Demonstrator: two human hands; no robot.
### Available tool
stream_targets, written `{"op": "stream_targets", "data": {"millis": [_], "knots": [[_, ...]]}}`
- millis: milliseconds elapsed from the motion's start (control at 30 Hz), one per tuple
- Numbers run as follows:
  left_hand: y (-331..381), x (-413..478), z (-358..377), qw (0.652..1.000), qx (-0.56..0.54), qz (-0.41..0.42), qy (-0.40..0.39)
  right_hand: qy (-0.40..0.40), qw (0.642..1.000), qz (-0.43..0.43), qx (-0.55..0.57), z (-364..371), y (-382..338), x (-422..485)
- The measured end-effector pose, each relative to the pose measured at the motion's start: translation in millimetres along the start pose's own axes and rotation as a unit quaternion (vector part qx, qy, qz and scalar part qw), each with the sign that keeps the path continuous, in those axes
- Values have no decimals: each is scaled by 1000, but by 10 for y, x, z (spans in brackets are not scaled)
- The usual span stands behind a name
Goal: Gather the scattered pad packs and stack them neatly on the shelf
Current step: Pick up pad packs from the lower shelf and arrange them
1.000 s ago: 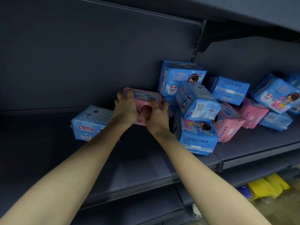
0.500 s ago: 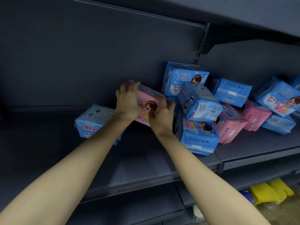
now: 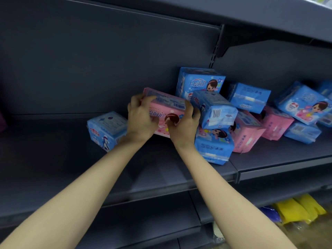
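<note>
A pink pad pack (image 3: 166, 110) is held above the dark shelf (image 3: 125, 169) between both hands. My left hand (image 3: 140, 119) grips its left end and my right hand (image 3: 183, 125) grips its right end. One blue pack (image 3: 106, 130) lies alone on the shelf just left of my left hand. To the right, a loose heap of blue and pink packs leans together: an upright blue pack (image 3: 199, 83) at the back, a tilted blue pack (image 3: 215, 110), a blue pack (image 3: 213, 146) at the front and a pink pack (image 3: 246, 133).
More packs lie scattered farther right, among them a blue one (image 3: 248, 97), a pink one (image 3: 276, 124) and a blue one (image 3: 305, 103). An upper shelf (image 3: 233, 13) overhangs. Yellow items (image 3: 300, 209) lie low at the right, under the shelf.
The pink pack has tipped so its printed front faces me and its top edge is raised. Both hands keep their hold and have shifted slightly along it.
</note>
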State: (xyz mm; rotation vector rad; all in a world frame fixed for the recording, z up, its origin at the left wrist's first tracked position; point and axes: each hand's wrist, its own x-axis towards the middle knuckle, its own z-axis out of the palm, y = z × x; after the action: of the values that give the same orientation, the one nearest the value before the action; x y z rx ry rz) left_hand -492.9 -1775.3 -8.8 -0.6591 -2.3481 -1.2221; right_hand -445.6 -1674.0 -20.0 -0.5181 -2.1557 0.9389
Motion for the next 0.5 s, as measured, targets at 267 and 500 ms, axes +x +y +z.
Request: {"op": "stream_targets", "data": {"millis": [267,500], "knots": [[100,-250,27,995,-70,-42,60,40,997,-59,9,-175,18,-65],[144,-423,23,988,-103,-87,81,34,993,-114,-17,-235,64,-174]]}}
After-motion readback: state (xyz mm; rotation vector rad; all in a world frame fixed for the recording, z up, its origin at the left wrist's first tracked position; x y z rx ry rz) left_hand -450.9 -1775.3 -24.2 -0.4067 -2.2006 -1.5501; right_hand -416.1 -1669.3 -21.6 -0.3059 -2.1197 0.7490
